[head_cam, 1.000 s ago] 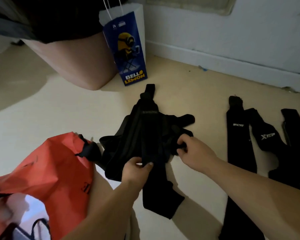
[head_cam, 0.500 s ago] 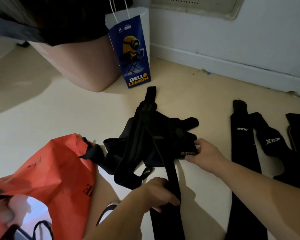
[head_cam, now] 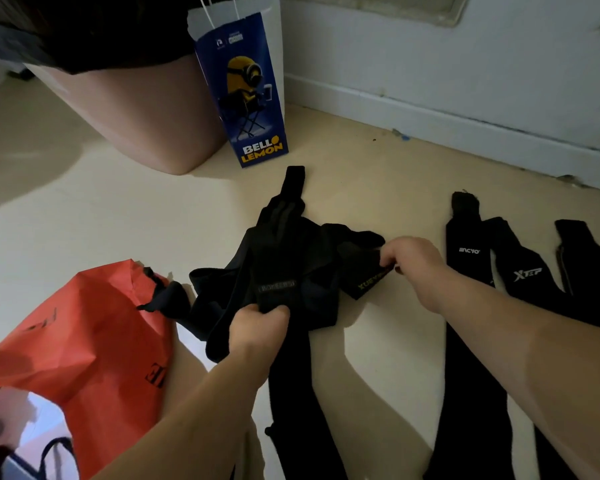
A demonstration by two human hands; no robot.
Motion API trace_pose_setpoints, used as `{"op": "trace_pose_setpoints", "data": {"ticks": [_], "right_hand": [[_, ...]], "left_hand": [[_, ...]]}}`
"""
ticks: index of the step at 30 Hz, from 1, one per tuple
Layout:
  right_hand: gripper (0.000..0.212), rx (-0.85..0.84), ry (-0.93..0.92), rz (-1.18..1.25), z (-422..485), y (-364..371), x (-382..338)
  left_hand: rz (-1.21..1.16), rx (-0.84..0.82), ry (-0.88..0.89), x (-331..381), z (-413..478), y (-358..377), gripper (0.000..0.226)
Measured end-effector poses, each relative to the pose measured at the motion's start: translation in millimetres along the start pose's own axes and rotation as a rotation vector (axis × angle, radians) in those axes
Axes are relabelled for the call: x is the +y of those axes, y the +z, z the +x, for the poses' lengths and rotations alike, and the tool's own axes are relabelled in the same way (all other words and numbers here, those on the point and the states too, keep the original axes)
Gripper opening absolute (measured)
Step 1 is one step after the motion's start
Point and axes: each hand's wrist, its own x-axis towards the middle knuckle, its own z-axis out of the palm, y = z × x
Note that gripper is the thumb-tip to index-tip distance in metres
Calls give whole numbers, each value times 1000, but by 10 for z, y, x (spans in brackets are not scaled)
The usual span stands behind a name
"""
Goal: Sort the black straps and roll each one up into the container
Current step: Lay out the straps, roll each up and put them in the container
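Tangled heap of black straps (head_cam: 302,244) on the pale floor (head_cam: 84,220), in the middle of the view, just beyond both hands. Left hand (head_cam: 258,327) curled around the labelled strap (head_cam: 291,393) at the near edge of the heap, thumb and fingers closed on it right under a dark grey label (head_cam: 277,285); writing there too dim to read. Below the grip, the rest of this strap lying straight on the floor toward the bottom of the view.

Right hand (head_cam: 413,268) pinching between the fingertips the edge of the XUEYING strap (head_cam: 361,278), at the right side of the heap, with the yellow letters XUEYING just beside the pinch (tilted, partly in shadow).

Further right, apart from the heap, three more straps laid flat, side by side: the first strap (head_cam: 465,299) with small white letters, something like BNCYO; the second strap (head_cam: 523,258) with XTEP in white; the third strap (head_cam: 582,258) with no writing visible.

Behind the heap, a blue paper bag (head_cam: 246,98) standing upright, with white cord handles, a yellow cartoon figure in goggles, and BELLO LEMON in white and yellow at the bottom. Touching its left side, a round pink tub (head_cam: 136,116). At the lower left, a crumpled orange bag (head_cam: 84,341), with black print on its side, only one letter E readable, its upper edge touching the heap.
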Motion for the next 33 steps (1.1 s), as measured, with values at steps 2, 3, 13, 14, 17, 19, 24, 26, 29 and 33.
{"op": "trace_pose_setpoints", "data": {"ticks": [2, 3, 13, 14, 17, 19, 24, 26, 29, 33], "right_hand": [[7, 59, 7, 9, 64, -48, -129], [5, 105, 20, 82, 49, -43, -146], [33, 100, -375, -446, -127, 147, 78], [44, -38, -239, -327, -188, 208, 43], [59, -249, 7, -188, -303, 301, -27], [55, -363, 85, -130, -303, 299, -45], [35, -377, -24, 223, -230, 278, -251], [43, -327, -98, 317, -238, 254, -357], [54, -299, -175, 329, -275, 184, -409], [56, -209, -217, 322, -270, 159, -392]], "left_hand": [[63, 50, 31, -7, -42, -14, 12], [127, 56, 69, 10, -68, -22, 12], [259, -390, 309, 239, -360, 246, 33], [152, -454, 270, 258, -385, 268, 39], [77, -512, 288, 276, -372, 269, 40], [102, -482, 346, 304, -352, 218, 37], [514, -322, 465, 681, -219, -64, 28], [855, -320, 485, 918, -128, -217, 35], [1346, -355, 490, 1253, -49, -422, 44], [1579, -338, 560, 1488, 32, -554, 39]]}}
